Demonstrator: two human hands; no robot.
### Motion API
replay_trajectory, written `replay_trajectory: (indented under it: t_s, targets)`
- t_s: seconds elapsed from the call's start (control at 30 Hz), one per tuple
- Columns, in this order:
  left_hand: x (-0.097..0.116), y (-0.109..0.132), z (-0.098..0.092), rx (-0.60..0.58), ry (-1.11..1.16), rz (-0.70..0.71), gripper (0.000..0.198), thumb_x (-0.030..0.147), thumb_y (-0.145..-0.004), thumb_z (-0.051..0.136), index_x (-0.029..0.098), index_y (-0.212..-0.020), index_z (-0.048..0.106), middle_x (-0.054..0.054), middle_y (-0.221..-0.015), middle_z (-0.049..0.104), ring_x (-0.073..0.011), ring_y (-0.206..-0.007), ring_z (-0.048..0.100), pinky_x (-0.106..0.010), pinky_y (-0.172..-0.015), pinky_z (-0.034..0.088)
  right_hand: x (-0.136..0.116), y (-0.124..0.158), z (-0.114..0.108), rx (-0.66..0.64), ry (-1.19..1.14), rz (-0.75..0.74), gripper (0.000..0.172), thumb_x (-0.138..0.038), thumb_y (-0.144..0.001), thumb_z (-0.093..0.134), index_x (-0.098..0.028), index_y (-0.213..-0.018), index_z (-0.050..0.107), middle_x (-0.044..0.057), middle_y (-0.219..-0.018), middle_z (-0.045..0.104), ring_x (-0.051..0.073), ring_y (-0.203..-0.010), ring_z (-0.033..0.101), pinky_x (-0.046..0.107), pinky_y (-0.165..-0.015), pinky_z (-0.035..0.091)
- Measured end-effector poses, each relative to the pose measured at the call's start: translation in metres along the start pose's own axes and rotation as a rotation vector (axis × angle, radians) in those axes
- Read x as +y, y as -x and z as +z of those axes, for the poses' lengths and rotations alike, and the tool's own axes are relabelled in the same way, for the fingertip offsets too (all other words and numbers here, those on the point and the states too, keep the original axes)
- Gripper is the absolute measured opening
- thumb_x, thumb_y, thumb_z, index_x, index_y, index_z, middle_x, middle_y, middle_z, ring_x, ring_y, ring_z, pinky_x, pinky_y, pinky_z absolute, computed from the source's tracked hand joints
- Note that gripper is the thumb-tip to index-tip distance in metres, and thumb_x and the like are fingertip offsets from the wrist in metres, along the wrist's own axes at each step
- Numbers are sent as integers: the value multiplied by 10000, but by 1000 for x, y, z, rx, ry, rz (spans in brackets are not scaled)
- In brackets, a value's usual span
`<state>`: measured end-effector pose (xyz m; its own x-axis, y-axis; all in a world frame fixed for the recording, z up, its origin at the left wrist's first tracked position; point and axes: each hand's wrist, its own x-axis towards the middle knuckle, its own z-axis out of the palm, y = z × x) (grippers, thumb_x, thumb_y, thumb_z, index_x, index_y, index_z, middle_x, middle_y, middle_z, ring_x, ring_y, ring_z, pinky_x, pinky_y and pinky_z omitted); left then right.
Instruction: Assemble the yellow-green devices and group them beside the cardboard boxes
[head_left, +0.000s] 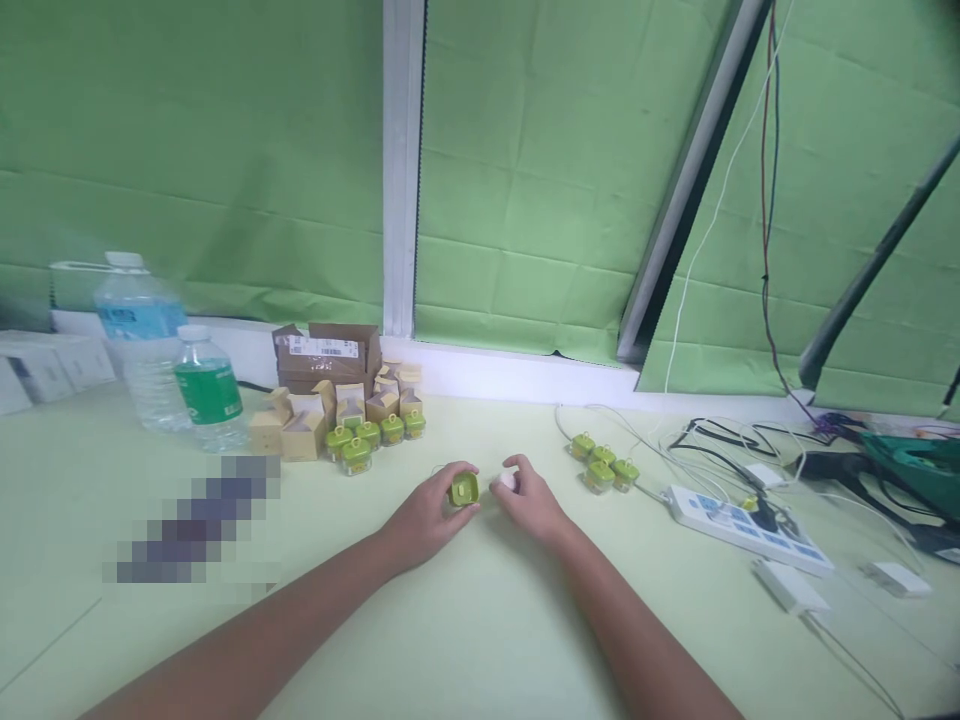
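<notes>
Near the middle of the table, my left hand (429, 518) is closed around a green square lid (465, 489), with its hollow underside facing me. My right hand (534, 503), just to the right and apart from the lid, pinches a small white object (508, 481); fingers cover part of it, so its kind is unclear. Left of my hands stand several small clear jars with green lids (356, 456). Another group of green-lidded jars (600, 475) sits to the right of my right hand.
Behind the left jars are open small cardboard boxes (304, 432) and a larger brown carton (330, 358). Two water bottles (208, 390) stand at left. On the right lie a white power strip (750, 528), tangled cables (705, 450) and a white adapter (791, 587).
</notes>
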<state>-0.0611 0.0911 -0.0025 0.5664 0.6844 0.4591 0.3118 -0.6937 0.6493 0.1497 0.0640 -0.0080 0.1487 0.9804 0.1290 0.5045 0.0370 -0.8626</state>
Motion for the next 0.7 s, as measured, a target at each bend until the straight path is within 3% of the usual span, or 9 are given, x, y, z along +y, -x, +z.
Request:
replay_trajectory:
  t_s: [0.07, 0.13, 0.33, 0.5, 0.63, 0.7]
  targets:
    - [2, 0, -2, -21, 20, -30, 359, 377, -912, 585, 254, -1238, 498, -35, -1085, 652, -202, -949, 625, -338, -859, 487, 6, -3, 1, 124, 114, -78, 283, -375, -796, 578, -238, -1031, 502, -36, -726, 582, 161, -651, 545, 270, -604, 386]
    - [3, 0, -3, -39, 31, -39, 374, 401, -906, 594, 251, -1232, 488, -35, -1076, 658, -201, -922, 628, -331, -834, 482, 7, -4, 3, 156, 156, -134, 227, -367, -802, 574, -239, -972, 495, -20, -779, 609, 169, -690, 559, 280, -634, 392]
    - [3, 1, -2, -86, -22, -38, 340, 431, -893, 596, 235, -1146, 482, -18, -960, 663, -195, -815, 614, -313, -725, 467, 0, 3, 11, 66, 219, -222, 195, -351, -816, 585, -234, -960, 523, 25, -906, 640, 195, -828, 577, 288, -694, 408]
    - [2, 1, 2, -37, -49, 12, 289, 341, -863, 630, 236, -1115, 537, -35, -1039, 658, -216, -939, 625, -344, -833, 494, 1, 5, 14, -42, 300, -196, 256, -303, -816, 608, -225, -1057, 568, 64, -959, 642, 221, -893, 581, 311, -740, 423]
    - [-4, 0, 6, 30, -36, 64, 366, 282, -858, 643, 247, -1207, 537, -54, -1181, 647, -226, -1083, 613, -375, -962, 486, -2, 6, 9, 30, 213, -239, 272, -308, -864, 578, -224, -1122, 587, 100, -1129, 646, 258, -1072, 569, 366, -884, 430]
    - [-5, 0, 7, 55, -42, 95, 364, 272, -866, 641, 244, -1214, 540, -58, -1193, 644, -223, -1092, 614, -375, -967, 493, -7, 8, 7, 72, 173, -292, 218, -305, -886, 556, -232, -1082, 616, 87, -1113, 664, 258, -1092, 566, 384, -922, 424]
